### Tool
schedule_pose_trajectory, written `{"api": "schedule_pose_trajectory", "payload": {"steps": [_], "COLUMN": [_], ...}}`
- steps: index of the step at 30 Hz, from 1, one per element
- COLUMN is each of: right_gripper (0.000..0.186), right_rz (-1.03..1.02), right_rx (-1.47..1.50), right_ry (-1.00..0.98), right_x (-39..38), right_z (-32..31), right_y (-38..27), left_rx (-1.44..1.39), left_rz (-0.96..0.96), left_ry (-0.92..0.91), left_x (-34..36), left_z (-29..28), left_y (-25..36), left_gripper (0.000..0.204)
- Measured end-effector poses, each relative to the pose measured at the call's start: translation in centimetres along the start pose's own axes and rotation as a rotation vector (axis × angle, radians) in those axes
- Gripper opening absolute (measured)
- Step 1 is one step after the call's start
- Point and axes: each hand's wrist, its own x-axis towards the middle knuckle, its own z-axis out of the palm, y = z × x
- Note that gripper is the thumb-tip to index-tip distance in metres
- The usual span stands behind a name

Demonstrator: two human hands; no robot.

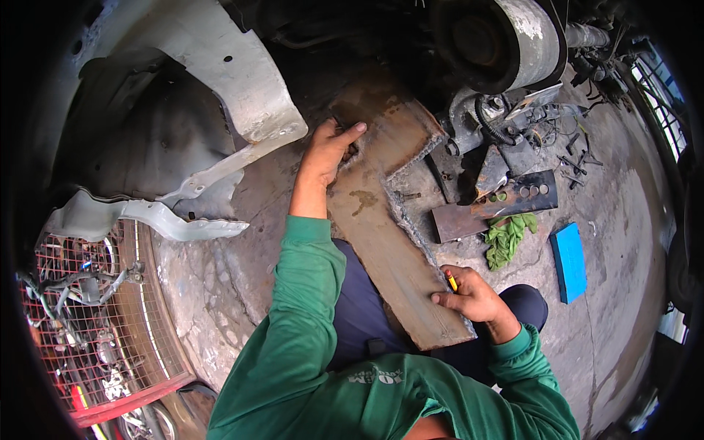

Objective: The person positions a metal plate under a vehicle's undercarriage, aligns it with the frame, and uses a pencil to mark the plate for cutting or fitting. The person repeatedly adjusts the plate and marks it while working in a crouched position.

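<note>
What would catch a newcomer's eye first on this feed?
The large, ragged-edged metal plate, mid-picture, held by the left hand and right hand, which also has a yellow marker. Next, the bright blue block on the floor at right, with a crumpled green cloth left of it.

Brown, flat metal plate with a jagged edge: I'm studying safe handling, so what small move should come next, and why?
Probably set down the slim yellow-and-red stick: the right hand holds it while also gripping the near end of the brown, jagged-edged metal plate, so freeing that hand might steady the grip. The left hand grips the plate farther up.
</note>
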Motion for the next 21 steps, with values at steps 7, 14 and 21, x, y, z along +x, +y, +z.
{"api": "schedule_pose_trajectory", "payload": {"steps": [7,14,21], "right_gripper": [0.032,0.036,0.040], "right_rz": [-0.033,-0.016,0.090], "right_rx": [0.017,0.100,0.217], "right_ry": [-0.117,-0.147,-0.141], "right_x": [0.2,0.6,0.6], "right_z": [-0.7,0.5,1.3], "right_y": [-1.6,-1.3,0.4], "left_rx": [0.061,0.139,0.116], "left_rz": [-0.041,-0.077,-0.033], "left_ry": [0.036,0.064,0.050], "left_x": [-0.8,-0.9,-0.4], "left_z": [-1.0,-1.9,-0.5], "left_y": [1.9,1.0,1.3], "left_gripper": [0.039,0.032,0.029]}}
